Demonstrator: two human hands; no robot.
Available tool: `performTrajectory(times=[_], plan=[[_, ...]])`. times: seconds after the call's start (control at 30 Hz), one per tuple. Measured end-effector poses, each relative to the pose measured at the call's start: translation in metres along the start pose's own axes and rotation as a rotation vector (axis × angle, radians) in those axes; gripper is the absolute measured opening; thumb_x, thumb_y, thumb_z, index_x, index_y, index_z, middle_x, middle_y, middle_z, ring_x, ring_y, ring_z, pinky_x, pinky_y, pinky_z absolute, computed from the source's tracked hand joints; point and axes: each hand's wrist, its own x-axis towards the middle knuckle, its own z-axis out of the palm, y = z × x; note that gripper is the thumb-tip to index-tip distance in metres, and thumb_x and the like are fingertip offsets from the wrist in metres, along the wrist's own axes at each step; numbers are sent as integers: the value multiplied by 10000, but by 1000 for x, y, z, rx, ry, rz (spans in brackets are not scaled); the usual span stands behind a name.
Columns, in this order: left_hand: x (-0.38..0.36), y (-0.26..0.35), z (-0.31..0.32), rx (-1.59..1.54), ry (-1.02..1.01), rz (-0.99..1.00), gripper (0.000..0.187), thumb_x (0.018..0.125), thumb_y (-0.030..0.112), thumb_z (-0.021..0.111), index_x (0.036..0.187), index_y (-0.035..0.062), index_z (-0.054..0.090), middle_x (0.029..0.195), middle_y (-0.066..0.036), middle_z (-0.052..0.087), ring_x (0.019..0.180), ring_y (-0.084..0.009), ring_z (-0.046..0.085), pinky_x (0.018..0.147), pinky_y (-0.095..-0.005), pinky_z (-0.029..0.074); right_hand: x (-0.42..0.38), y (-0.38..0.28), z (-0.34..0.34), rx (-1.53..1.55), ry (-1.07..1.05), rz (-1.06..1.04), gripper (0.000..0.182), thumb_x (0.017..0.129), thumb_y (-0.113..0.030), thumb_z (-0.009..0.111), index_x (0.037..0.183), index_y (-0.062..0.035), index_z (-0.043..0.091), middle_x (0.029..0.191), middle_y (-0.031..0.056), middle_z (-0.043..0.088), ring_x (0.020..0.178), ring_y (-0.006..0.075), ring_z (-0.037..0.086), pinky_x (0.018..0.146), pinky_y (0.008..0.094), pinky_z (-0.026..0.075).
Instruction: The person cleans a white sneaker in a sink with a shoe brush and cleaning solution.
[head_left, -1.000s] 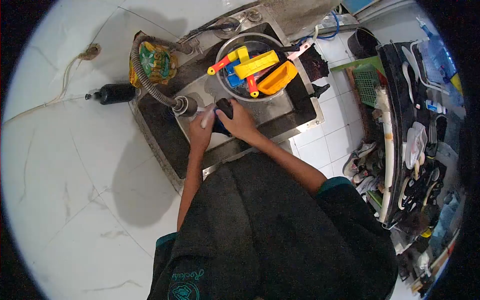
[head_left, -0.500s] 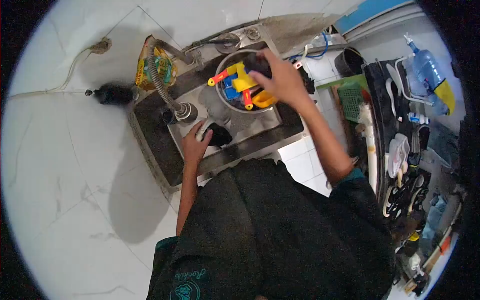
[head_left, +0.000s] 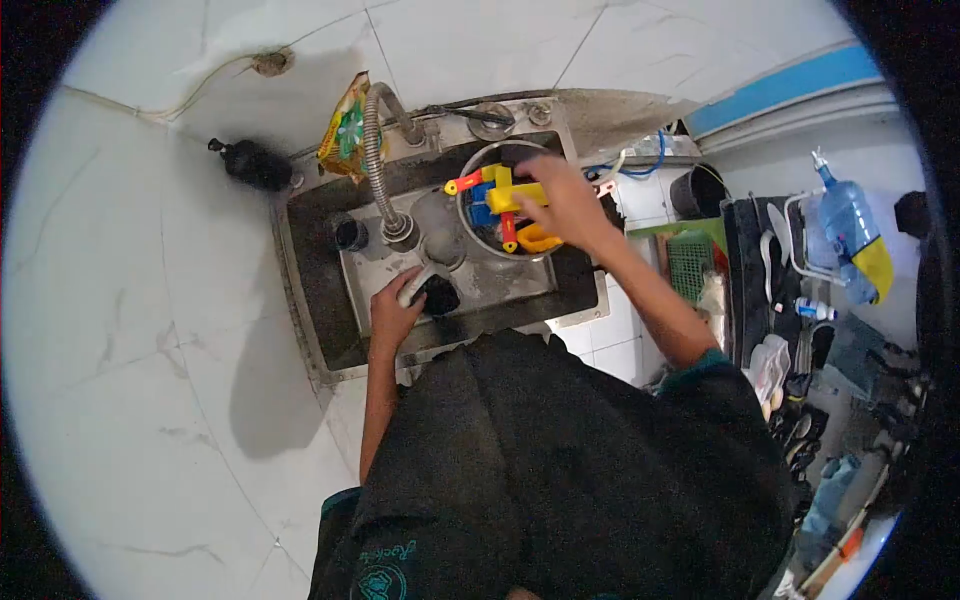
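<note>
Inside the sink (head_left: 320,340), my left hand (head_left: 396,312) grips a dark object (head_left: 438,297) with a pale curved edge; its exact kind I cannot tell. A round metal basin (head_left: 487,243) stands at the sink's right side, heaped with plastic toys. My right hand (head_left: 572,205) is over its right rim, thumb and fingers around the end of a yellow-and-red toy (head_left: 512,198). Beside that toy lie another piece with a red handle (head_left: 464,183), a blue piece (head_left: 480,212) and an orange-yellow one (head_left: 538,238).
A flexible faucet hose (head_left: 374,160) bends down to a sprayer head (head_left: 400,230) in the sink. Behind it leans a yellow-green packet (head_left: 347,135). A small dark cup (head_left: 350,236) sits at the sink's left. To the right are a green basket (head_left: 691,265) and a blue water bottle (head_left: 848,215).
The camera view has shifted, moving the sink down and right in the frame. My right hand has come lower over the toys. My left hand still grips the dark object.
</note>
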Motion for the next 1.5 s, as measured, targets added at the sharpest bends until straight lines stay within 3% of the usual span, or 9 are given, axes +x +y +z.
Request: performTrajectory(times=[0.23, 0.33, 0.67, 0.87, 0.9, 1.0, 1.13, 1.37, 1.5], plan=[[-13, 17, 1, 21, -45, -45, 550, 736, 22, 744, 1255, 153, 619, 1285, -142, 609, 1204, -310, 573, 1012, -393, 454, -20, 31, 27, -110, -100, -18, 346, 744, -177, 721, 1033, -54, 577, 967, 119, 612, 938, 310, 592, 803, 424, 474], [-14, 24, 2, 50, -71, -46, 560, 736, -11, 739, 1256, 153, 611, 1315, -154, 583, 1241, -320, 542, 1031, -400, 440, -14, 39, 23, -61, -158, 28, 365, 728, -176, 750, 1006, -19, 575, 949, 149, 626, 912, 364, 602, 795, 454, 484], [-20, 45, 12, 219, 52, -78, 584, 714, -49, 710, 1258, 134, 604, 1307, -151, 587, 1238, -313, 541, 1037, -374, 421, 5, 37, 3, 167, -161, 297, 515, 770, -326, 776, 1089, -15, 517, 854, 219, 635, 836, 391, 638, 717, 455, 490], [-21, 33, 21, 137, 65, -101, 634, 651, -65, 741, 1235, 148, 618, 1291, -174, 588, 1217, -341, 549, 1014, -397, 456, 22, 47, -42, -52, -525, 58, 511, 767, -277, 759, 1151, -28, 534, 891, 230, 661, 858, 392, 655, 742, 475, 517], [-22, 34, 22, 151, 80, -111, 628, 651, -63, 742, 1231, 145, 621, 1284, -172, 593, 1209, -341, 555, 1011, -398, 459, 22, 47, -40, -116, -515, -22, 400, 766, -259, 729, 1054, -27, 576, 854, 194, 667, 877, 377, 656, 741, 467, 528], [-21, 41, 24, 193, 110, -130, 608, 652, -55, 745, 1218, 138, 632, 1264, -167, 606, 1190, -339, 568, 1003, -399, 468, 20, 54, 6, -241, -497, -164, 318, 776, -224, 691, 1023, -39, 616, 866, 181, 672, 870, 351, 665, 733, 456, 532], [-22, 45, 25, 245, 109, -109, 579, 688, -25, 739, 1231, 136, 618, 1243, -148, 622, 1171, -328, 584, 985, -395, 472, 14, 51, 32, -208, -428, -263, 357, 790, -200, 647, 1099, -24, 617, 842, 158, 676, 836, 330, 672, 700, 448, 541], [-24, 36, 35, 211, 134, -121, 561, 699, -6, 744, 1228, 138, 624, 1191, -148, 650, 1125, -330, 611, 957, -386, 483, 23, 40, 16, -141, -553, -68, 518, 788, -353, 736, 1149, -26, 562, 870, 198, 664, 854, 360, 667, 721, 475, 532], [-29, 36, 36, 192, 179, -101, 520, 719, 61, 757, 1219, 135, 634, 1159, -157, 663, 1080, -337, 633, 920, -394, 496, 24, 33, 4, -101, -607, -68, 507, 771, -338, 749, 1110, -17, 551, 870, 202, 669, 858, 382, 666, 719, 495, 529]])
